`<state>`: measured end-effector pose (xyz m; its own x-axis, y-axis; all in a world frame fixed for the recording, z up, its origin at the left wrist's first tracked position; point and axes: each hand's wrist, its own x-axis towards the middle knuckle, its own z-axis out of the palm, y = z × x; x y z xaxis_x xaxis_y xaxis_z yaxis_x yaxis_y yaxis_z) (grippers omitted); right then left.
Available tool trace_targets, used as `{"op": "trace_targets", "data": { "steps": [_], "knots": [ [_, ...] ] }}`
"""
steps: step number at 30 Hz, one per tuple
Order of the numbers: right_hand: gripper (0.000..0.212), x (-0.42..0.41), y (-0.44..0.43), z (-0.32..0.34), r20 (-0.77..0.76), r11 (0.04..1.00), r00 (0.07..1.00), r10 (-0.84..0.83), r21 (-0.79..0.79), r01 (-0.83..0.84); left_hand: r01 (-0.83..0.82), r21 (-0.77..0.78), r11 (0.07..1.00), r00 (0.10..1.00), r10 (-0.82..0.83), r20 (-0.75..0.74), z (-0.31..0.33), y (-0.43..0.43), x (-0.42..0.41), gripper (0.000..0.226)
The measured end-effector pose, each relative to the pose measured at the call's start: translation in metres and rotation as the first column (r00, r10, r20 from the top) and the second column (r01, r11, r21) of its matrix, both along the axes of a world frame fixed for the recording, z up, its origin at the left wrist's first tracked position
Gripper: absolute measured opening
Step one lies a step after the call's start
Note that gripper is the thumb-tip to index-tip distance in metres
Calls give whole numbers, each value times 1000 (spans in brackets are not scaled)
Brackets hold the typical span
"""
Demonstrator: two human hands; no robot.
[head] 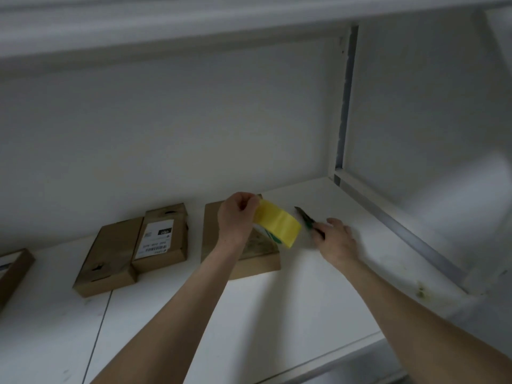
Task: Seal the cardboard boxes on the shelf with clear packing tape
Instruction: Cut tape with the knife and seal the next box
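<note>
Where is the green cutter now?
Head view, right of centre: the green cutter lies on the shelf between the tape roll and the right hand at its handle.

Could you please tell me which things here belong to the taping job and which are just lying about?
Job: yellowish roll of packing tape in the left hand; green-handled utility knife at the right hand; large flat brown cardboard box; labelled brown cardboard box; plain brown cardboard box.
Lying about: small yellowish smudge on the white shelf.

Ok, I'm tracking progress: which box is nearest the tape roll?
The rightmost box, directly behind the left hand gripping the yellow tape roll; the other three boxes lie farther left, away from it.
</note>
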<state>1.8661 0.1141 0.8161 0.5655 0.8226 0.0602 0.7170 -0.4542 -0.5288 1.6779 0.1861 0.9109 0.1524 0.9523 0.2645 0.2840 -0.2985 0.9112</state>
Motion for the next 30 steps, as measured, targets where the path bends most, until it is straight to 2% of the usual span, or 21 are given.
{"op": "trace_targets", "data": {
  "steps": [2, 3, 4, 6, 8, 13, 16, 21, 25, 27, 30],
  "knots": [
    [31, -10, 0, 35, -292, 936, 955, 56, 348, 52, 7, 6, 1000, 1000, -7, -24, 1, 0, 2, 14],
    [32, -19, 0, 54, -375, 907, 917, 136, 419, 37, 11, 5, 1000, 999, -10, -36, 2, -2, 3, 15],
    [36, -26, -1, 71, -389, 905, 895, 217, 423, -35, 19, 4, 1000, 999, -18, -42, 3, -4, 4, 15],
    [42, -43, -4, 91, -283, 925, 902, 326, 290, -244, 42, -11, 999, 998, -43, -38, 4, -7, 7, 15],
    [38, -53, -5, 93, -199, 929, 916, 347, 206, -307, 48, -30, 998, 998, -49, -34, 6, -11, 8, 17],
    [31, -56, -14, 95, -184, 930, 927, 326, 239, -280, 3, -87, 996, 999, 0, 38, 9, -22, 1, 18],
    [32, -58, -14, 100, -175, 940, 938, 298, 226, -256, 43, -67, 997, 999, -41, 32, 12, -27, -5, 18],
    [33, -69, -18, 106, -239, 936, 927, 289, 273, -222, 97, 22, 995, 995, -97, -36, 23, -34, -17, 13],
    [37, -72, -20, 107, -250, 938, 923, 292, 261, -227, 189, 16, 982, 966, -183, -183, 32, -32, -24, 11],
    [35, -70, -20, 106, -256, 940, 921, 294, 250, -231, 221, -12, 975, 966, -221, -137, 33, -33, -27, 10],
    [32, -68, -20, 106, -290, 937, 908, 302, 267, -227, 300, -160, 940, 954, -296, 50, 34, -34, -29, 10]
  ]
}}
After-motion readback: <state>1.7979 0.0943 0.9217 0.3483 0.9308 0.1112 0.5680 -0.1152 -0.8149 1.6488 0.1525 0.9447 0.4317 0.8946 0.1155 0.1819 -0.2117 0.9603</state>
